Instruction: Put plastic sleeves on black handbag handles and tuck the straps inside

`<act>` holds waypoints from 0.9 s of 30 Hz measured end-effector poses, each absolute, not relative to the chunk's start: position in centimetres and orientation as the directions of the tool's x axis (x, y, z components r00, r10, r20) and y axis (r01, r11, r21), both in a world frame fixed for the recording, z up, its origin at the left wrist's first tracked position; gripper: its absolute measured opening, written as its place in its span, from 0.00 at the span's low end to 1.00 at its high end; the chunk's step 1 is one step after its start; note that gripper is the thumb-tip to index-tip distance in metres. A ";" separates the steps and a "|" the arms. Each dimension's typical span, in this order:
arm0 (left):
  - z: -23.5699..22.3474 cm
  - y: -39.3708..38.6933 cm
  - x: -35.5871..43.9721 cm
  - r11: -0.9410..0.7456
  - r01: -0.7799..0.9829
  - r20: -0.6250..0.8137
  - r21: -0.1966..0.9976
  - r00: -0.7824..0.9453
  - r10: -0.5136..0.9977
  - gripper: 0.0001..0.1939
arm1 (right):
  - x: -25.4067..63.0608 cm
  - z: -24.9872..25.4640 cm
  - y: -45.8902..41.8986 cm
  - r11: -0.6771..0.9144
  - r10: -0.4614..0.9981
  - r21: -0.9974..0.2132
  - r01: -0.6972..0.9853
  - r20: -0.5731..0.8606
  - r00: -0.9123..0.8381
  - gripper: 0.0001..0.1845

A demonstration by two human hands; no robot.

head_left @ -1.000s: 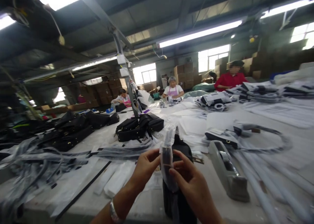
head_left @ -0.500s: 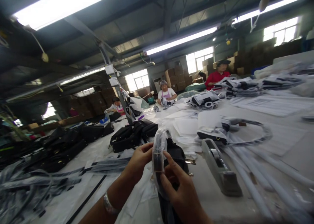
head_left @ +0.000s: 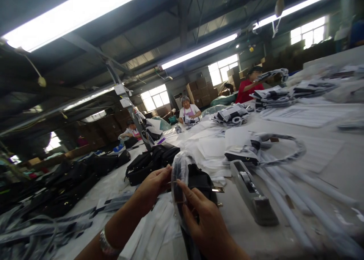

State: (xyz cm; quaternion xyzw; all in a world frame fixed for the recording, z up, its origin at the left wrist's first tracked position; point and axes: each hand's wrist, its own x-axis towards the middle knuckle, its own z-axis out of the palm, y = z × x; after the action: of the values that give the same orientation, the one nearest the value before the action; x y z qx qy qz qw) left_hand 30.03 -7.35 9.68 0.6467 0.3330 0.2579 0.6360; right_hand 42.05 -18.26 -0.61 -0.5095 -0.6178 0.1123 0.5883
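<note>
Between my hands a bag strap point(head_left: 179, 176) stands in a curve, wrapped in clear plastic film. My left hand point(head_left: 155, 182) pinches its left edge with the fingertips. My right hand point(head_left: 203, 214) grips the strap lower down, thumb and fingers closed on it. Behind the strap, partly hidden by it and my right hand, is a black bag point(head_left: 199, 176) with gold metal fittings on its right side. To the right lies a grey tape dispenser point(head_left: 253, 195).
Black bags point(head_left: 156, 159) lie farther back, with more heaped at the left. Plastic-wrapped straps point(head_left: 36, 229) spread at lower left. A partly wrapped bag point(head_left: 241, 150) with a looped handle lies beyond the dispenser. Co-workers sit across the table, one in red point(head_left: 247, 89).
The view has shifted slightly. My left hand has slid a little up along the strap, my right hand keeps its grip. The co-worker in red has lifted a wrapped item.
</note>
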 end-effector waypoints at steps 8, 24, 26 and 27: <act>10.6 -8.3 30.4 -0.015 0.167 -0.102 0.986 0.667 0.738 0.19 | 41.6 -0.1 -18.3 0.469 0.745 -0.663 0.584 0.652 0.141 0.37; 9.0 -8.8 29.2 0.139 0.025 -0.133 0.990 0.497 0.858 0.22 | 46.7 -4.2 -18.1 0.401 0.657 -0.855 0.330 0.519 0.546 0.14; 9.1 -9.0 29.5 0.104 0.046 -0.113 0.994 0.510 0.853 0.23 | 45.4 -2.4 -18.1 0.476 0.626 -0.771 0.423 0.635 0.453 0.16; 9.1 -9.1 29.7 0.085 0.056 -0.101 0.995 0.519 0.849 0.23 | 44.7 -1.4 -18.0 0.510 0.611 -0.731 0.453 0.679 0.407 0.18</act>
State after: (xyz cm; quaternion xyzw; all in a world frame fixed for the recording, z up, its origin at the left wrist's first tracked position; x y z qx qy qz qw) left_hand 29.72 -9.14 9.10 0.5994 0.3774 0.3135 0.6325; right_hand 44.73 -18.01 -1.36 -0.4916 -0.5412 0.0579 0.6797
